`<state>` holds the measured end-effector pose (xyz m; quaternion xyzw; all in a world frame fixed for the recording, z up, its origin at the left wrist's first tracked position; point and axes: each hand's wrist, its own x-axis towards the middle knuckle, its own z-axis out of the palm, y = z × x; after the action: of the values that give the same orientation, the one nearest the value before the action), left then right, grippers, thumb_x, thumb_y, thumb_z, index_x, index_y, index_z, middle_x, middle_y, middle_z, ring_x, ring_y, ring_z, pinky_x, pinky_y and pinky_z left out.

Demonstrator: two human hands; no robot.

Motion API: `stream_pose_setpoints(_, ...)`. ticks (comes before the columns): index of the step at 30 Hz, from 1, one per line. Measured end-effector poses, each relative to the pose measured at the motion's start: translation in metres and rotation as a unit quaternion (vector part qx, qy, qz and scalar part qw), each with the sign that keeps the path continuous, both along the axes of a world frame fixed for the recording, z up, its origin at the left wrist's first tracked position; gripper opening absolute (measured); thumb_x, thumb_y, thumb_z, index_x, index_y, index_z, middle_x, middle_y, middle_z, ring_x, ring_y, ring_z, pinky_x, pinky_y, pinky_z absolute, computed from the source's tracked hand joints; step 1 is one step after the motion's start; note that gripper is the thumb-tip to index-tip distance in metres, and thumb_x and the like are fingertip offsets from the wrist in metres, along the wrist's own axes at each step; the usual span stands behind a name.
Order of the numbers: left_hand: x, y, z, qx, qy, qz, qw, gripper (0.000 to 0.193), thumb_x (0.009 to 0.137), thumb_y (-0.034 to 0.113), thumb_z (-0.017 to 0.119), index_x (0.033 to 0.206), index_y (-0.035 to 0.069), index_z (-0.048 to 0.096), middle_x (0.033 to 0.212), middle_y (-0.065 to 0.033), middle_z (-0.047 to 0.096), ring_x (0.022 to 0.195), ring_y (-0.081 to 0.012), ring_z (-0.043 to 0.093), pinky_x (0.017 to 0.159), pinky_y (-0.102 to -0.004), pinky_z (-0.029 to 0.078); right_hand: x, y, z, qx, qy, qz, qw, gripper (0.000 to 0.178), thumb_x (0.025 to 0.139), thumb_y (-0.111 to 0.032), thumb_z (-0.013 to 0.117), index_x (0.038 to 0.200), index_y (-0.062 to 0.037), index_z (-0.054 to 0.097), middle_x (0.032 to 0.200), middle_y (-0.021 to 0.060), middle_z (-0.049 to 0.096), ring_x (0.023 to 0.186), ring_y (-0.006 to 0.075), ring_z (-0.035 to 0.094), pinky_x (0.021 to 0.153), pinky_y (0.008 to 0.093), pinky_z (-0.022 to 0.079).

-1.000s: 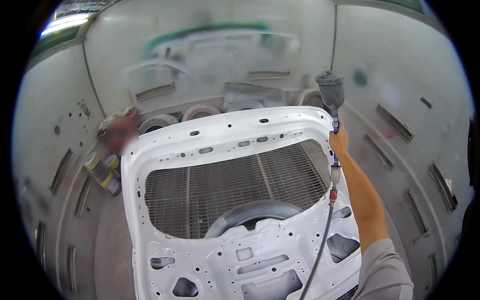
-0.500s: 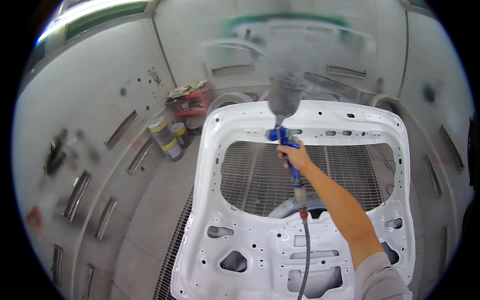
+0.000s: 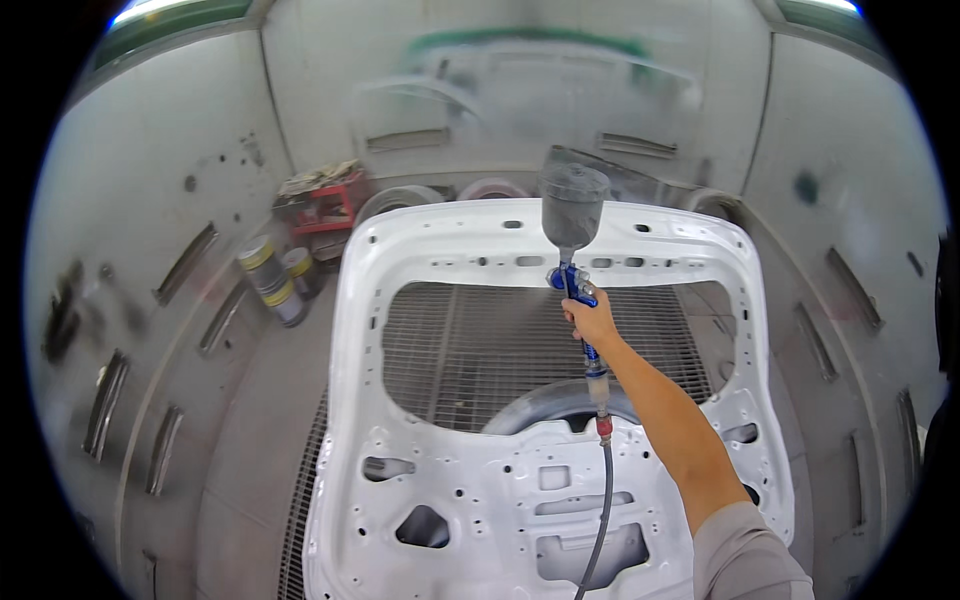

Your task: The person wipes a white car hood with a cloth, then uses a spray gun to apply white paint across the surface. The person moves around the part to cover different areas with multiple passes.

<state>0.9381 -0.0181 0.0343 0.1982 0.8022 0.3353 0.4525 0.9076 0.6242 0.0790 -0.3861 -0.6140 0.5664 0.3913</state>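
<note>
Before three walls (image 3: 530,110), fingers (image 3: 574,308) of one right hand (image 3: 596,320) clasp one spray gun (image 3: 573,225) over one panel (image 3: 470,450).

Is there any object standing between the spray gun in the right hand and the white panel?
Nothing visible stands between the blue spray gun, gripped by the right hand, and the white panel. Only the gun's grey hose hangs across the panel's lower part in this view.

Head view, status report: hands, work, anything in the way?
Right hand gripping spray gun; left hand out of view. White panel beyond, partly covered. Right forearm and grey hose cross in front of it; hose contact unclear.
</note>
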Motion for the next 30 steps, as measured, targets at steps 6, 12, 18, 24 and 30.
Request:
stream_pose_setpoints(6, 0.008, 0.025, -0.001, 0.001, -0.006, -0.043, 0.999, 0.028, 0.083, 0.018, 0.069, 0.104, 0.000, 0.067, 0.089, -0.0126, 0.067, 0.082, -0.0234, 0.061, 0.075, -0.0369, 0.049, 0.141, 0.058, 0.002, 0.026, -0.053, -0.138, 0.989, 0.011, 0.078, -0.009, 0.064, 0.083, -0.0021, 0.058, 0.062, 0.0042, 0.056, 0.046, 0.0132, 0.052, 0.036, 0.0302, 0.041)
stream_pose_setpoints(12, 0.020, 0.033, 0.001, -0.007, -0.014, -0.067, 0.998, 0.028, 0.083, 0.018, 0.069, 0.105, 0.000, 0.067, 0.090, -0.0120, 0.067, 0.082, -0.0225, 0.061, 0.075, -0.0364, 0.048, 0.250, 0.087, 0.011, 0.056, -0.089, -0.269, 0.957, 0.009, 0.075, -0.009, 0.063, 0.073, -0.0025, 0.057, 0.060, 0.0048, 0.055, 0.045, 0.0126, 0.049, 0.037, 0.0274, 0.039)
stream_pose_setpoints(18, 0.035, 0.024, 0.009, -0.022, -0.026, -0.060, 0.998, 0.029, 0.084, 0.018, 0.069, 0.106, 0.000, 0.067, 0.090, -0.0114, 0.067, 0.082, -0.0216, 0.060, 0.076, -0.0360, 0.048, 0.316, 0.107, 0.005, 0.137, -0.125, -0.369, 0.911, 0.012, 0.077, -0.009, 0.059, 0.087, -0.0037, 0.060, 0.060, 0.0050, 0.054, 0.045, 0.0148, 0.051, 0.037, 0.0307, 0.044)
stream_pose_setpoints(24, 0.062, -0.024, 0.021, -0.054, -0.052, 0.004, 0.997, 0.029, 0.084, 0.018, 0.069, 0.107, 0.000, 0.067, 0.091, -0.0107, 0.067, 0.083, -0.0207, 0.060, 0.076, -0.0355, 0.048, 0.258, 0.124, -0.034, 0.316, -0.257, -0.439, 0.801, 0.055, 0.087, -0.014, 0.058, 0.139, -0.0081, 0.041, 0.098, 0.0157, 0.065, 0.087, 0.0301, 0.060, 0.075, 0.0421, 0.044)
stream_pose_setpoints(30, 0.106, -0.093, 0.039, -0.173, -0.166, 0.099, 0.966, 0.029, 0.085, 0.018, 0.068, 0.108, 0.000, 0.067, 0.091, -0.0101, 0.068, 0.083, -0.0198, 0.060, 0.076, -0.0351, 0.048, 0.132, 0.049, -0.011, 0.044, -0.106, -0.095, 0.989, 0.019, 0.088, -0.011, 0.058, 0.106, -0.0046, 0.058, 0.071, 0.0042, 0.060, 0.055, 0.0097, 0.054, 0.038, 0.0263, 0.041)
